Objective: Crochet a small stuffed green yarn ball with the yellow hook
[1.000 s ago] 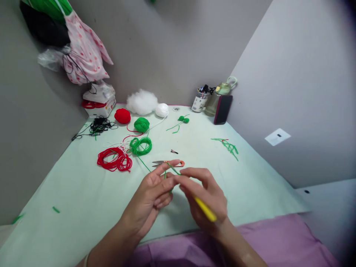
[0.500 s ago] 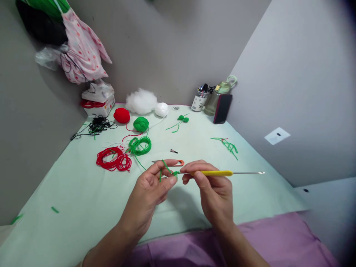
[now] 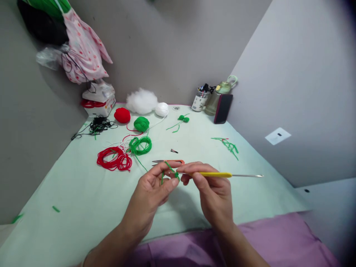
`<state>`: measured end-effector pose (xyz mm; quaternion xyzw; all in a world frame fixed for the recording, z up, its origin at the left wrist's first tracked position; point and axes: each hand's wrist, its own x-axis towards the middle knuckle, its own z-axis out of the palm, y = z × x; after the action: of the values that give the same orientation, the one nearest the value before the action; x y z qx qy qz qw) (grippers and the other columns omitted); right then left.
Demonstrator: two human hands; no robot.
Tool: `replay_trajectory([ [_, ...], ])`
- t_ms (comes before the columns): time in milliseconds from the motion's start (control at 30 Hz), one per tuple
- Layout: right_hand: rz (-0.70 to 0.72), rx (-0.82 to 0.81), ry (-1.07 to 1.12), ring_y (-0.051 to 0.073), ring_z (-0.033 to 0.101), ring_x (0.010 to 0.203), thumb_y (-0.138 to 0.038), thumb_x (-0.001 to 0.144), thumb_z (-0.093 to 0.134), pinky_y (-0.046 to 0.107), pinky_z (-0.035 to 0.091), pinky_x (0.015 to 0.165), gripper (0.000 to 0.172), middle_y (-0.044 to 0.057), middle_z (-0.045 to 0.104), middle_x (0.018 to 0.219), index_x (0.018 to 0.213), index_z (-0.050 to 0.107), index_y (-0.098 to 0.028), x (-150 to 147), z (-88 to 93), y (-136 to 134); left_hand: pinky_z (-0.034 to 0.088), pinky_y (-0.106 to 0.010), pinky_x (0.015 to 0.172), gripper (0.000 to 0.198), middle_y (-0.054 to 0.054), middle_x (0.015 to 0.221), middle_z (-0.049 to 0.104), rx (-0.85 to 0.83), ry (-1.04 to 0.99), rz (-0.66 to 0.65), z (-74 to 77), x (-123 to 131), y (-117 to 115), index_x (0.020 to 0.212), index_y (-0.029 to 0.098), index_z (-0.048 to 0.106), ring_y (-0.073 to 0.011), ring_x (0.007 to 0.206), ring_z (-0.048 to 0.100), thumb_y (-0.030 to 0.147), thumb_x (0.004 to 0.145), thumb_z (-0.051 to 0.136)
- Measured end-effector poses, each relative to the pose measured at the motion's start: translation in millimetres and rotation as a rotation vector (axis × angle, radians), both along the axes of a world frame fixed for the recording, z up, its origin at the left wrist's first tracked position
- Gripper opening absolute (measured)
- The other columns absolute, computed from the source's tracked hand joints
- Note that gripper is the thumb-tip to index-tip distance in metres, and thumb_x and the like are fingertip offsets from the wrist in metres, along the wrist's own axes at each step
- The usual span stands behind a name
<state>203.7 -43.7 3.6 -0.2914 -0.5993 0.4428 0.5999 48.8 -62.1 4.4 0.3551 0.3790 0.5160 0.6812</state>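
My right hand (image 3: 214, 193) grips a double-ended crochet hook (image 3: 215, 174) by its yellow handle; one metal end points out to the right. The other end reaches into a small green crochet piece (image 3: 177, 175), pinched between the thumb and a finger of my left hand (image 3: 150, 193). Green yarn (image 3: 170, 167) runs over my raised left index finger. Just behind my fingers lies a pair of thread snips (image 3: 162, 161) with an orange handle, partly hidden. Green yarn leads back toward a loose green coil (image 3: 141, 145).
Red yarn loops (image 3: 114, 158), a red ball (image 3: 122, 115), a green ball (image 3: 141, 124), a white ball (image 3: 161, 109) and white stuffing (image 3: 141, 101) lie at the back left. Green leaf pieces (image 3: 183, 118), yarn scraps (image 3: 228, 146), a phone (image 3: 223, 108) and a bottle (image 3: 213, 102) stand farther right.
The hook's left end has moved further left, through the green piece and toward the yarn at my left index finger. My right hand has shifted slightly left.
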Motion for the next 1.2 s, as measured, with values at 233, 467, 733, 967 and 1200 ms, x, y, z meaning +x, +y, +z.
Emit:
replay_trajectory([
  [233, -0.076, 0.087, -0.081, 0.015, 0.066, 0.081, -0.018, 0.102, 0.06, 0.029, 0.056, 0.072, 0.02, 0.004, 0.075, 0.094, 0.103, 0.079, -0.024, -0.5, 1.2, -4.2, 0.023, -0.017, 0.048, 0.036, 0.003, 0.084, 0.058, -0.056, -0.018, 0.07, 2.6, 3.5, 2.2, 0.119, 0.028, 0.077, -0.0034, 0.057, 0.032, 0.031, 0.084, 0.085],
  [467, -0.056, -0.002, 0.032, 0.016, 0.065, 0.075, -0.022, 0.104, 0.058, 0.032, 0.055, 0.069, 0.02, 0.004, 0.074, 0.094, 0.101, 0.078, -0.024, 2.2, -4.9, -1.1, 0.026, -0.014, 0.047, 0.037, 0.004, 0.077, 0.052, -0.056, -0.012, 0.092, 5.2, 0.3, 2.8, 0.116, 0.027, 0.079, -0.0044, 0.058, 0.034, 0.026, 0.081, 0.087],
  [733, -0.235, 0.207, -0.114, 0.018, 0.065, 0.08, -0.011, 0.102, 0.055, 0.035, 0.054, 0.071, 0.026, 0.005, 0.074, 0.095, 0.108, 0.077, -0.025, -0.8, -4.3, -8.8, 0.023, -0.014, 0.044, 0.033, 0.006, 0.072, 0.047, -0.044, -0.037, 0.146, 2.6, 2.1, 3.4, 0.113, 0.026, 0.079, -0.0038, 0.054, 0.027, 0.023, 0.08, 0.087],
  [967, -0.284, 0.377, -0.265, 0.022, 0.069, 0.089, -0.006, 0.098, 0.054, 0.039, 0.056, 0.075, 0.034, 0.007, 0.076, 0.101, 0.119, 0.073, -0.024, 2.8, -12.1, -16.0, 0.025, -0.012, 0.046, 0.043, 0.006, 0.075, 0.051, -0.058, -0.054, 0.17, 3.8, 2.8, 2.9, 0.122, 0.027, 0.075, -0.0039, 0.057, 0.033, 0.023, 0.08, 0.088],
  [1200, -0.343, 0.425, -0.373, 0.024, 0.071, 0.092, -0.006, 0.096, 0.057, 0.039, 0.06, 0.073, 0.036, 0.009, 0.075, 0.104, 0.122, 0.071, -0.027, 1.3, -12.9, -17.7, 0.025, -0.014, 0.047, 0.037, 0.006, 0.074, 0.053, -0.057, -0.028, 0.183, 2.0, 5.5, 1.5, 0.115, 0.025, 0.077, -0.0037, 0.056, 0.034, 0.025, 0.08, 0.088],
])
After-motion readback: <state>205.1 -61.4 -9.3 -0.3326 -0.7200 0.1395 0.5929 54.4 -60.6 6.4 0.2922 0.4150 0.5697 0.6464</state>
